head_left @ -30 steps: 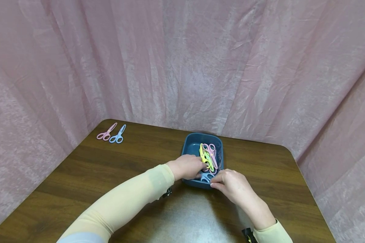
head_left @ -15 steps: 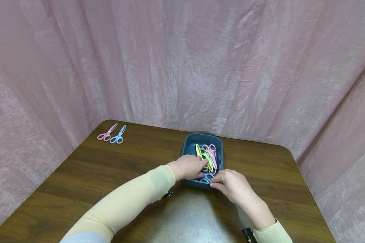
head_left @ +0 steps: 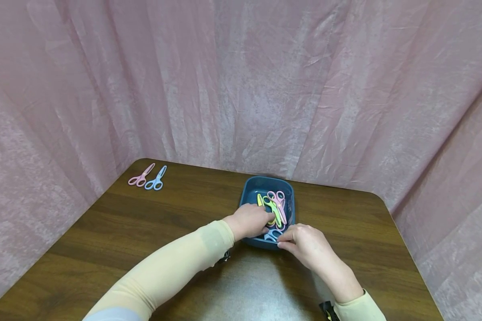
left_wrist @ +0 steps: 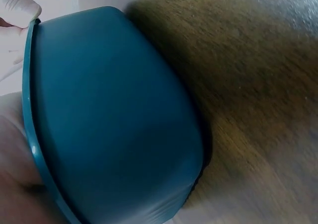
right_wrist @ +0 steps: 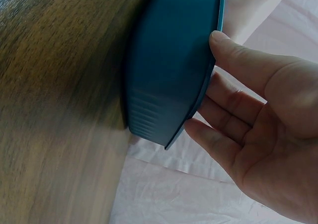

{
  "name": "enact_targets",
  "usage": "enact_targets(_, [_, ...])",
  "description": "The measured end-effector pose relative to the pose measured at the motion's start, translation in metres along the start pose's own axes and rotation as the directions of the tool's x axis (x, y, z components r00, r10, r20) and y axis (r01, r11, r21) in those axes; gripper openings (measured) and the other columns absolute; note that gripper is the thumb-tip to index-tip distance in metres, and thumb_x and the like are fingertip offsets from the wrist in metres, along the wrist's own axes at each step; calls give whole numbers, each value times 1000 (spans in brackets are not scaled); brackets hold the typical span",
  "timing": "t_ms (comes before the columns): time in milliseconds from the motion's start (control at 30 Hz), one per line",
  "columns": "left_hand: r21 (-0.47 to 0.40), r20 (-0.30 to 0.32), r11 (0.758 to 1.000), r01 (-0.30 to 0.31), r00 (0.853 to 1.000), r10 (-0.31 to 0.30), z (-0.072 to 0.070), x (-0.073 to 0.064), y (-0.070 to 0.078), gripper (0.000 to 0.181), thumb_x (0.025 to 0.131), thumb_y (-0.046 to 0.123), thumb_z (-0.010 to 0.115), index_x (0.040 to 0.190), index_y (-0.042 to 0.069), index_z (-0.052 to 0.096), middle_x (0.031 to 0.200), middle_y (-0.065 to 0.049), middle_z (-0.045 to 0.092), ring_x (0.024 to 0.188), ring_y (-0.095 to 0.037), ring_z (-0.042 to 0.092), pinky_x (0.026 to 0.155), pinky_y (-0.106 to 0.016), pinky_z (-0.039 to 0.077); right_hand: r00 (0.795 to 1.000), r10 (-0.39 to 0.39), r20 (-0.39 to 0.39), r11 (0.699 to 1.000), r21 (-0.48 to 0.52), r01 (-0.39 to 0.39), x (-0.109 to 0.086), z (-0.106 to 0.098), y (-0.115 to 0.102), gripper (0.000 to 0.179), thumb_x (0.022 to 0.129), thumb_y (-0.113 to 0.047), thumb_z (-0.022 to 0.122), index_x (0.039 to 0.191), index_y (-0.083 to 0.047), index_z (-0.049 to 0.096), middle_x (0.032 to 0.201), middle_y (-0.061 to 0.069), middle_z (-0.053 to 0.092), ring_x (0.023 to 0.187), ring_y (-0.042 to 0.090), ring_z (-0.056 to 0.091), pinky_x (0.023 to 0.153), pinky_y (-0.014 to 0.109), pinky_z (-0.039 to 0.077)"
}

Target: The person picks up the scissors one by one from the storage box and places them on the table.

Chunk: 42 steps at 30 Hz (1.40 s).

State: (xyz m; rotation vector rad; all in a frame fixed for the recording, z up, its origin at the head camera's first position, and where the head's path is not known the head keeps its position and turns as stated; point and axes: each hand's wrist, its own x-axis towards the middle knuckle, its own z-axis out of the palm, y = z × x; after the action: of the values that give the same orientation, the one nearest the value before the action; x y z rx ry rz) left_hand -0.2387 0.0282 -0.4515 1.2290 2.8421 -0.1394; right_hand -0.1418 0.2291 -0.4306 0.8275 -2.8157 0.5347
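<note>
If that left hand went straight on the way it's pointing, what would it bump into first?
Probably the green scissors in the blue bin, just ahead of the left hand. Depth is unclear in the head view, so it might already touch them or pass above.

Table [head_left: 353, 240]: brown wood-grain top, rounded far corners. Directly on it: pink scissors [head_left: 144, 174], blue scissors [head_left: 157, 179], side by side near far left corner; dark blue bin [left_wrist: 114, 105], near far edge.

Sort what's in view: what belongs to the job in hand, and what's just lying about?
Job: left hand; right hand; box; scissors inside it; probably the pink pair and blue pair on the table.

Just there: table; pink curtain.
</note>
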Motion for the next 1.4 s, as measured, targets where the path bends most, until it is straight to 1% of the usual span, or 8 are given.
enact_targets(167, [6, -35, 1000, 2, 999, -1, 0, 0, 0, 17, 105, 33, 79, 121, 26, 79, 103, 3, 79, 93, -16, 72, 86, -38, 62, 1000, 4, 8, 1000, 5, -4, 0, -1, 0, 9, 94, -18, 89, 92, -26, 88, 91, -16, 77, 86, 12, 73, 74, 35, 59])
enact_targets(267, [11, -57, 1000, 4, 998, -4, -2, 0, 2, 13, 107, 26, 76, 119, 27, 81, 101, 4, 80, 89, -14, 71, 86, -37, 61, 1000, 6, 11, 1000, 7, -6, 0, -1, 0, 9, 94, -18, 89, 92, -26, 88, 92, -16, 77, 87, 13, 73, 75, 36, 59])
enact_targets(433, [43, -85, 999, 15, 996, -11, -2, 0, 4, 21, 111, 18, 67, 116, 30, 83, 99, 7, 80, 86, -12, 70, 85, -37, 60, 1000, 8, 16, 1000, 9, -8, 0, -1, -1, 7, 94, -18, 89, 94, -25, 88, 92, -15, 77, 88, 14, 74, 75, 36, 59])
enact_targets(667, [75, -88, 996, 49, 995, -43, -1, -2, 4, 21, 112, 24, 69, 127, 30, 83, 105, 4, 83, 89, -18, 73, 91, -43, 61, 1000, 19, 10, 1000, 1, -19, 0, 0, -1, 6, 93, -17, 90, 95, -23, 89, 92, -13, 79, 89, 14, 74, 77, 38, 60])
enact_targets(833, [103, -119, 993, 56, 992, -44, -4, -5, 4, 18, 111, 23, 69, 117, 29, 85, 102, 2, 82, 87, -21, 73, 86, -41, 60, 1000, 8, 5, 1000, 0, -8, 0, 0, -1, 6, 93, -17, 90, 95, -23, 89, 94, -12, 80, 90, 15, 75, 78, 38, 60])
enact_targets(933, [120, -135, 991, 55, 990, -38, -6, -6, 3, 18, 111, 22, 70, 116, 29, 85, 103, 0, 82, 88, -22, 74, 83, -40, 60, 1000, 7, 6, 1000, 0, -7, 0, -1, -2, 6, 93, -18, 90, 96, -23, 89, 94, -13, 80, 91, 16, 75, 78, 38, 60])
enact_targets(1133, [108, -135, 992, 62, 990, -47, -11, -11, 0, 23, 109, 28, 74, 130, 31, 83, 113, -1, 82, 96, -22, 73, 87, -39, 58, 1000, 13, -4, 1000, -3, -13, 0, 0, -1, 6, 92, -17, 90, 95, -22, 89, 94, -12, 80, 90, 16, 76, 78, 39, 61])
enact_targets(1400, [100, -201, 994, 53, 979, -32, -19, -21, -3, 27, 107, 28, 77, 133, 30, 82, 116, -3, 81, 96, -22, 72, 83, -36, 57, 1000, 15, 8, 1000, 2, -15, 0, 0, 0, 5, 93, -16, 89, 96, -20, 89, 94, -10, 80, 90, 17, 75, 78, 40, 61])
